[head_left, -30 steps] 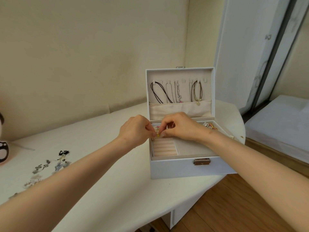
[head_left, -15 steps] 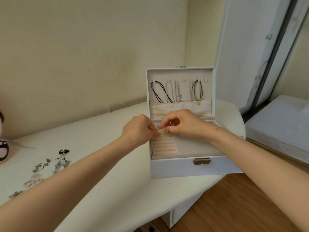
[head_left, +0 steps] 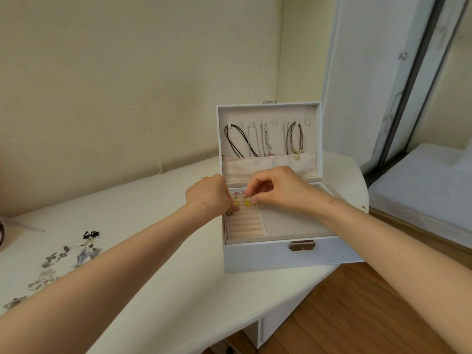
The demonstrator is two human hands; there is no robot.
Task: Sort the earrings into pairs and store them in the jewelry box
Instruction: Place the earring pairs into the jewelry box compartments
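While over box (head_left: 265, 256), earrings (head_left: 246, 202) at fingertips (head_left: 255, 200).

Single view: wide-angle camera on head, facing forward and down; close to open white rectangular jewelry box (head_left: 255, 256) on cream table (head_left: 153, 221).

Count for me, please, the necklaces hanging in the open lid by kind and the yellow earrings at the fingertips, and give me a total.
Dark cord necklaces: 2
Silver chain necklace: 1
Yellow earrings: 2
Total: 5
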